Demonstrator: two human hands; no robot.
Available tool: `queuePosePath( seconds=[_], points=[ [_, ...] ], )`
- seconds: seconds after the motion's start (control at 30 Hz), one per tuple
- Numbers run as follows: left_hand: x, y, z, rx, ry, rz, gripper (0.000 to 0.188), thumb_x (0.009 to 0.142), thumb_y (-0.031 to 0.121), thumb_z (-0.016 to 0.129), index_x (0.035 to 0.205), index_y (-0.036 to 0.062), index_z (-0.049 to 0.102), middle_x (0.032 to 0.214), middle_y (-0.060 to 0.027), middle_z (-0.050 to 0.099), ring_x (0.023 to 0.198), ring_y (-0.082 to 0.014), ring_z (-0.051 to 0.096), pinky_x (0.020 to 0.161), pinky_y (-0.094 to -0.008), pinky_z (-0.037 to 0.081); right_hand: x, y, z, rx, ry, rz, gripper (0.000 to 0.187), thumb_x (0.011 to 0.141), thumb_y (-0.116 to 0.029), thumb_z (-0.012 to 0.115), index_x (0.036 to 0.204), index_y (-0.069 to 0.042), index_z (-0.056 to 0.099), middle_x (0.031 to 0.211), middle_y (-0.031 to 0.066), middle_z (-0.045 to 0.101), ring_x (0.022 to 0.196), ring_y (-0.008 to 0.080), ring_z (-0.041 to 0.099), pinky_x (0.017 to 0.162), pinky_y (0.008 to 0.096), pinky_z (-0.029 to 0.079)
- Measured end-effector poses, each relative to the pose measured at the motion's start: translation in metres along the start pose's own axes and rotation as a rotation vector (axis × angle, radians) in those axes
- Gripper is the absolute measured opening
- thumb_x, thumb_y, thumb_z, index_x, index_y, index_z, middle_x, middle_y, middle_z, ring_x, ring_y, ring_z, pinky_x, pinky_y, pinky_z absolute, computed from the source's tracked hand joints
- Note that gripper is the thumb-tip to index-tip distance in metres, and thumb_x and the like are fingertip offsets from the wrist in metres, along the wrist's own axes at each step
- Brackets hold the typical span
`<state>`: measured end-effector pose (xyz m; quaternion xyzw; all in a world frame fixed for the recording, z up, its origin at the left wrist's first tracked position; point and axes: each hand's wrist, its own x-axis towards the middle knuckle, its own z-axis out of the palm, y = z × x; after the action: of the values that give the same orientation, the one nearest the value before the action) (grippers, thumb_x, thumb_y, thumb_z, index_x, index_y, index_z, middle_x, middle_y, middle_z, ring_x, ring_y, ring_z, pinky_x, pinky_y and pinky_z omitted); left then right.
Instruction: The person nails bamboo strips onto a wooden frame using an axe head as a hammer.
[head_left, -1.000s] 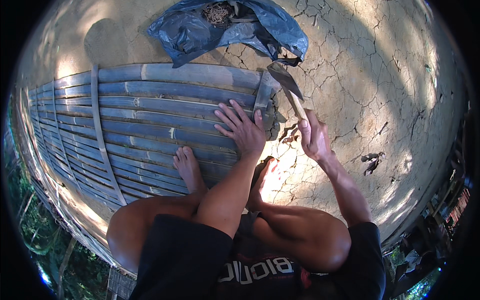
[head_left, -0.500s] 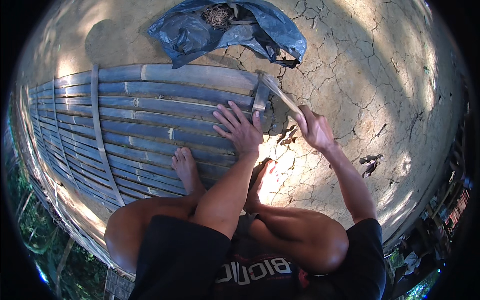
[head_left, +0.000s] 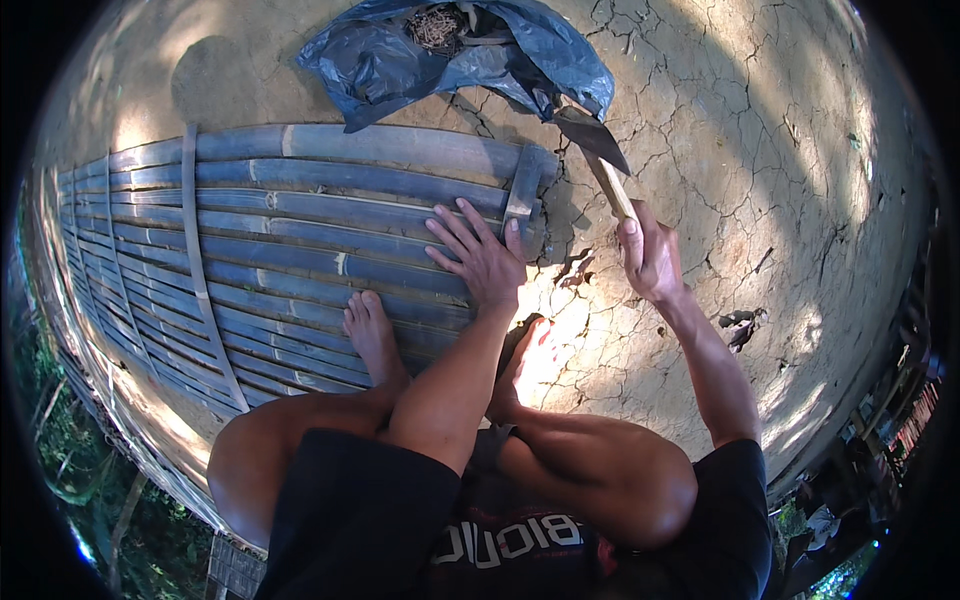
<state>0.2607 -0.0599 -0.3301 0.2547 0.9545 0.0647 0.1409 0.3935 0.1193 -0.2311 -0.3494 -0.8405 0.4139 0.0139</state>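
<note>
My left hand (head_left: 485, 265) lies flat on a panel of split bamboo slats (head_left: 380, 215), fingers spread, close to its right end. A short crosspiece (head_left: 521, 185) runs over the slat ends just beyond that hand. My right hand (head_left: 652, 262) is wrapped round the wooden handle of a hatchet (head_left: 606, 180), held to the right of the panel. Its dark metal head (head_left: 592, 138) is up near the edge of the bag, apart from the bamboo. My bare left foot (head_left: 370, 335) rests on the slats.
Beyond the panel a dark blue plastic bag (head_left: 370, 75) lies spread, holding a heap of thin brown nail-like pieces (head_left: 436, 30). Cracked dry earth (head_left: 700, 130) surrounds the panel. A longer cross strip (head_left: 195, 240) spans the slats at left. Dry leaves (head_left: 740, 325) lie at right.
The hatchet's head has come away from the crosspiece, up and to the right, as my right hand rose slightly rightward. My left hand stays in place on the slats.
</note>
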Motion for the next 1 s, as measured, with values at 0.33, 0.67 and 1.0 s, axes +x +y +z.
queuePosePath(
  seconds=[0.33, 0.67, 1.0],
  points=[
    [-0.004, -0.001, -0.001, -0.004, -0.007, 0.013, 0.083, 0.104, 0.056, 0.036, 0.160, -0.0005, 0.014, 0.165, -0.0323, 0.002, 0.153, -0.0504, -0.005, 0.116, -0.0707, -0.003, -0.001, -0.006, 0.000, 0.004, -0.080, -0.007, 0.042, 0.109, -0.040, 0.038, 0.113, -0.002, 0.056, 0.062, 0.0186, 0.059, 0.059, 0.0397, 0.065, 0.058, 0.0496, 0.051],
    [0.004, 0.003, -0.002, -0.014, -0.003, 0.000, 0.082, 0.104, 0.057, 0.035, 0.161, 0.0018, 0.012, 0.166, -0.0303, 0.002, 0.153, -0.0489, -0.005, 0.117, -0.0695, -0.003, 0.018, -0.024, -0.014, 0.618, -0.233, 0.435, 0.069, 0.106, -0.063, 0.027, 0.105, -0.003, 0.061, 0.059, 0.0006, 0.048, 0.046, 0.0114, 0.050, 0.045, 0.0304, 0.044],
    [0.002, 0.001, 0.001, 0.041, 0.004, 0.018, 0.083, 0.104, 0.057, 0.034, 0.161, 0.0007, 0.013, 0.165, -0.0306, 0.003, 0.153, -0.0489, -0.003, 0.117, -0.0701, -0.001, 0.029, 0.026, -0.010, 0.857, -0.435, 0.607, 0.059, 0.108, -0.055, 0.031, 0.102, -0.004, 0.060, 0.060, 0.0006, 0.049, 0.043, 0.0116, 0.047, 0.040, 0.0285, 0.044]
  ],
)
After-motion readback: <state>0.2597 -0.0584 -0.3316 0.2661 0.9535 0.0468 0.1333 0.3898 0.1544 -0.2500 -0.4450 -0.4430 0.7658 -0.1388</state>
